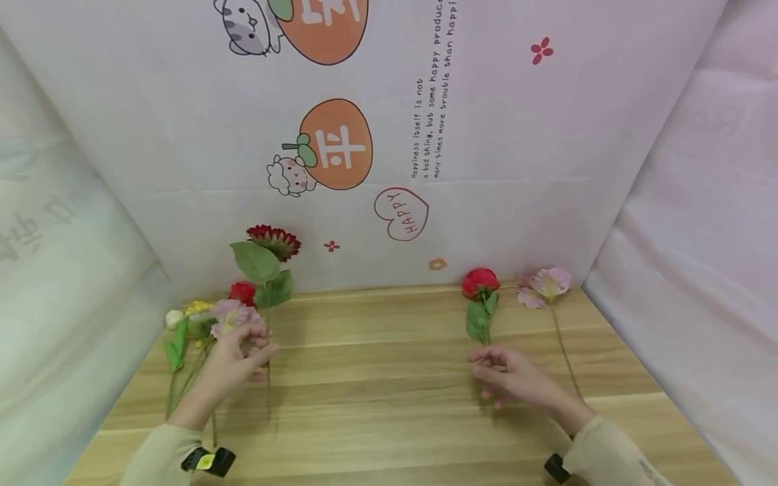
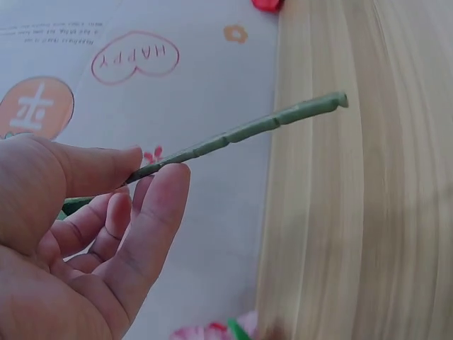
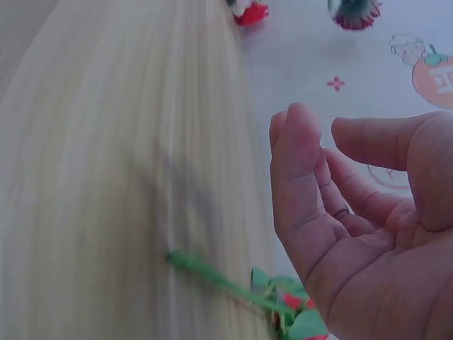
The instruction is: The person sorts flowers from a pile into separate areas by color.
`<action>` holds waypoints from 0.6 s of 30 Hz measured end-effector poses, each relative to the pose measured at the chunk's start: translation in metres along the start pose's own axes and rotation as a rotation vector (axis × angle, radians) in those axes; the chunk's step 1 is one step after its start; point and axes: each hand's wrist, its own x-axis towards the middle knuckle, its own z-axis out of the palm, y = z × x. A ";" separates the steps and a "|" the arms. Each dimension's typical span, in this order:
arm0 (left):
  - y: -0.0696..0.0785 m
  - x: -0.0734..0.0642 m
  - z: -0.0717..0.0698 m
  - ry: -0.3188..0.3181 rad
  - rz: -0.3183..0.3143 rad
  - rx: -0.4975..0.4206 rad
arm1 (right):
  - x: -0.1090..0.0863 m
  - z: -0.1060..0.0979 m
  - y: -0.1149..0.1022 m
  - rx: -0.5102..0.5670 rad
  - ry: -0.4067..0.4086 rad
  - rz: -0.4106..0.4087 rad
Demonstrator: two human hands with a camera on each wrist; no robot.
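Here, bench (image 1: 377, 378) reaches cloth (image 1: 486, 169) between left fingers (image 2: 152, 227), pinching a stem (image 2: 242, 132) near flowers (image 1: 234, 316), and right fingers (image 3: 294, 170), narrowly parted, near a rose (image 1: 480, 282).

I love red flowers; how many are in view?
3: a dark red flower held in the left hand, a red bloom behind the pink flower at left, and a red rose beyond the right hand. Others may be hidden.

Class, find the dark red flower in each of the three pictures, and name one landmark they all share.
Head: dark red flower left of centre, about mid-height, above the left hand.
Left wrist: only its stem shows, slanting up rightward from the fingertips.
Right wrist: its bloom at the top edge, right of centre.
Shared landmark: orange fruit print.
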 end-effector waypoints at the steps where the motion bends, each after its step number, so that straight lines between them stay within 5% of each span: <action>1: 0.001 0.001 0.004 -0.003 0.011 -0.014 | 0.001 0.002 -0.001 0.003 -0.009 -0.003; 10: 0.017 0.013 0.038 -0.029 0.026 -0.111 | 0.014 0.029 -0.014 -0.020 -0.089 -0.035; 18: 0.028 0.023 0.068 -0.080 0.018 -0.191 | 0.027 0.072 -0.030 0.146 -0.288 -0.003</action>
